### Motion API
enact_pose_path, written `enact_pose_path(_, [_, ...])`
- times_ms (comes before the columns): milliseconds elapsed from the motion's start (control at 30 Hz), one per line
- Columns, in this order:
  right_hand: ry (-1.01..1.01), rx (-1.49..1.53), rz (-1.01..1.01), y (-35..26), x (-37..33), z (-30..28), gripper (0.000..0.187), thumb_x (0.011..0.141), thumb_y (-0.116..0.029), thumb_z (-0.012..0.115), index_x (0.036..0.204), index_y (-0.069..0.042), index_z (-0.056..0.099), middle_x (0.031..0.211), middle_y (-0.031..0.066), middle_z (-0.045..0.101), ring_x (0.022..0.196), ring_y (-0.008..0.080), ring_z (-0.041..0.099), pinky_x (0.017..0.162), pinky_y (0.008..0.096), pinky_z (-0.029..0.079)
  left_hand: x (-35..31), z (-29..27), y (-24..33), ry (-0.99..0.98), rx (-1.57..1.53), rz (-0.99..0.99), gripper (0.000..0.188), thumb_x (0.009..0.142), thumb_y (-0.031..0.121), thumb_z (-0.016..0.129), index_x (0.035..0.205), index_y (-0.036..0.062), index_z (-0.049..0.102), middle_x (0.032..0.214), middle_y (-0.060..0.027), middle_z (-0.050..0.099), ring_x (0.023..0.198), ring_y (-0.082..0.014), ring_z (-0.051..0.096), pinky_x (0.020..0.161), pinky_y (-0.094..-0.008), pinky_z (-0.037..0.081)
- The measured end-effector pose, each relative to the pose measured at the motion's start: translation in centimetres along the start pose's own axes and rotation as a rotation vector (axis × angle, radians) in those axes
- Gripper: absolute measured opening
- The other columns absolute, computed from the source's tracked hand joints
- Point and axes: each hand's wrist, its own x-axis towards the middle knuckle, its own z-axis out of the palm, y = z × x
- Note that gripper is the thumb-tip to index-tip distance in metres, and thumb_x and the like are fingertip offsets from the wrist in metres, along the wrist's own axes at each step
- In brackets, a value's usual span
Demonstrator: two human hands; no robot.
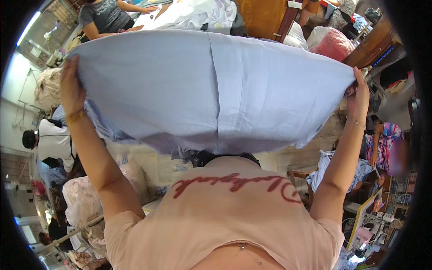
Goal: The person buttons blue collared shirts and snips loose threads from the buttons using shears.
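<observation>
A wide piece of light blue cloth (171, 85) is stretched out in front of me between my two raised hands. A vertical seam or folded band runs down its middle, and the lower edge hangs loose and crumpled. My left hand (72, 87) grips the upper left corner, its fingers partly hidden by the fabric. At the far right, my right hand (359, 92) is closed on the opposite upper corner. Both arms reach forward, nearly straight. Whether the cloth is a finished shirt I cannot tell.
Beyond the cloth, a person in grey (105, 20) works beside piled white fabric (198, 15). Another person in white (54, 141) is at the left. A person in a patterned top (387, 139) sits at the right near blue garments (321, 173). A pinkish-red sack (330, 44) stands at the back right.
</observation>
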Motion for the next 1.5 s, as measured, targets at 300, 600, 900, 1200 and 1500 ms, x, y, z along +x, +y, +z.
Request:
enact_pose_path(300, [-0.079, 0.069, 0.023, 4.7, 7.6, 5.5, 0.011, 0.075, -0.005, 0.059, 0.086, -0.006, 0.060, 0.061, -0.0058, 0.045, 0.042, 0.0052, 0.032, 0.038, 0.0187, 0.026, 9.4, -1.4, -6.1, -0.171, -0.321, -0.252, 0.021, 0.078, 0.005, 0.059, 0.097, 0.0028, 0.053, 0.086, -0.0045, 0.060, 0.079, -0.0132, 0.056, 0.069, -0.0241, 0.045])
enact_pose_path(600, [-0.240, -0.556, 0.028, 11.2, -3.9, 0.3, 0.023, 0.080, -0.005, 0.053, 0.101, -0.006, 0.061, 0.071, -0.0046, 0.052, 0.049, 0.0024, 0.034, 0.042, 0.0173, 0.026, -2.9, -7.2, -6.3, -0.045, -0.075, -0.356, 0.032, 0.076, 0.009, 0.056, 0.107, 0.0029, 0.049, 0.089, -0.0006, 0.055, 0.069, -0.0069, 0.049, 0.063, -0.0194, 0.039])
enact_pose_path(900, [0.156, -0.356, 0.507, 32.9, -16.1, -5.1, 0.009, 0.078, -0.003, 0.051, 0.081, -0.005, 0.059, 0.068, -0.0030, 0.051, 0.047, 0.0036, 0.037, 0.041, 0.0178, 0.027, -24.2, -11.1, -25.2, 0.541, -0.026, -0.828, 0.017, 0.070, 0.005, 0.049, 0.085, 0.0091, 0.053, 0.076, 0.0031, 0.050, 0.064, -0.0072, 0.043, 0.057, -0.0196, 0.032])
enact_pose_path(1200, [-0.161, -0.904, 0.476, 36.5, -17.2, -9.7, 0.011, 0.080, -0.010, 0.051, 0.082, -0.004, 0.061, 0.074, 0.0011, 0.052, 0.053, 0.0084, 0.045, 0.045, 0.0225, 0.037, -26.3, -8.9, -28.0, 0.083, 0.956, -0.405, 0.027, 0.067, 0.005, 0.055, 0.094, 0.0073, 0.058, 0.088, -0.0057, 0.056, 0.085, -0.0198, 0.052, 0.079, -0.0304, 0.039])
enact_pose_path(1500, [-0.695, -0.701, 0.508, 31.0, -18.2, 7.3, 0.021, 0.084, -0.022, 0.051, 0.085, -0.003, 0.058, 0.068, 0.0023, 0.051, 0.048, 0.0085, 0.041, 0.047, 0.0245, 0.038, -24.6, 14.9, -24.1, -0.704, 0.846, -0.172, 0.019, 0.074, 0.022, 0.060, 0.082, 0.0053, 0.063, 0.083, -0.0109, 0.056, 0.071, -0.0259, 0.056, 0.063, -0.0340, 0.045])
